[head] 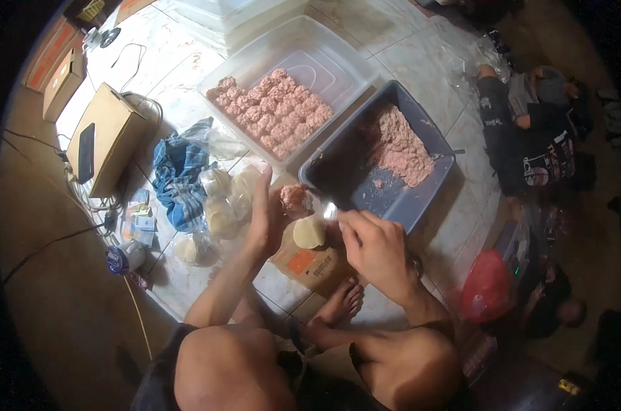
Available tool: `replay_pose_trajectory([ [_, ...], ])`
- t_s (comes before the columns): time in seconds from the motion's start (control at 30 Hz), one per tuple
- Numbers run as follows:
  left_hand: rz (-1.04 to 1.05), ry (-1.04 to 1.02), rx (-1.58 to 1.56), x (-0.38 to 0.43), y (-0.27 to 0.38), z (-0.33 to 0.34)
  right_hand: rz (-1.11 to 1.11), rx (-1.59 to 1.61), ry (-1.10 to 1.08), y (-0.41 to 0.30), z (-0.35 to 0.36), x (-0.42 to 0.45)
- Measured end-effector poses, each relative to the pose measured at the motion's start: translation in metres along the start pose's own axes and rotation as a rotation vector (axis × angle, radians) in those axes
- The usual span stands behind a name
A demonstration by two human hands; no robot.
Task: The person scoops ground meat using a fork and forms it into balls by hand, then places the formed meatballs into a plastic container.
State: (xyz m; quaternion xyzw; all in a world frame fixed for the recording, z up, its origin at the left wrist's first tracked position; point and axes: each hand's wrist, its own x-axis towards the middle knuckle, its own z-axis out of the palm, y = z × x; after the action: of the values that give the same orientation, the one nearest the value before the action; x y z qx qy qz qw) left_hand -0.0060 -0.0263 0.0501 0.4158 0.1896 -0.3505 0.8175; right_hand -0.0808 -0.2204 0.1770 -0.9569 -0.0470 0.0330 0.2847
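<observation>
My left hand (267,223) cups a lump of pink minced meat (294,199), with its fingers partly hidden behind it. A metal spoon (330,211) is gripped in my right hand (377,244), its bowl just right of the meat. Below, pale round dough wrappers (309,233) lie on a small cardboard box (315,267) between my feet. Beyond my left hand, a clear plastic container (336,61) holds several rows of meat-filled dumplings (277,114). A grey plastic basin (387,200) stands ahead of my right hand, with a mound of minced meat (403,146) in it.
Left of my hands are plastic bags of round wrappers (223,208), a blue plaid cloth (179,177), banknotes (142,222) and a carton (107,138) bearing a phone (86,152). Stacked containers (233,15) stand behind. People (526,128) and a red plastic bag (488,287) are at right.
</observation>
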Motion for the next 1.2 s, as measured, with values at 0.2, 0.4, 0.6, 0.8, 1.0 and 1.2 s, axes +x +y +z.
replay_pose_trajectory([
  [0.2,0.015,-0.099,0.086,-0.003,-0.005,-0.002,-0.059,0.009,-0.086,0.013,-0.009,0.007],
  [0.4,0.076,-0.292,0.328,-0.016,-0.010,0.014,0.166,0.279,-0.026,0.021,0.004,0.021],
  [0.6,0.080,-0.455,0.197,-0.057,0.024,0.016,0.102,0.531,-0.012,-0.006,-0.033,0.008],
  [0.8,0.713,-0.343,0.372,-0.042,0.004,0.035,0.034,0.289,0.411,0.000,-0.010,0.008],
  [1.0,0.788,-0.172,0.844,-0.039,0.041,0.050,0.197,0.735,0.274,0.042,0.055,-0.028],
  [1.2,0.789,-0.097,0.759,-0.032,0.023,0.040,-0.074,0.029,0.274,0.012,-0.002,-0.006],
])
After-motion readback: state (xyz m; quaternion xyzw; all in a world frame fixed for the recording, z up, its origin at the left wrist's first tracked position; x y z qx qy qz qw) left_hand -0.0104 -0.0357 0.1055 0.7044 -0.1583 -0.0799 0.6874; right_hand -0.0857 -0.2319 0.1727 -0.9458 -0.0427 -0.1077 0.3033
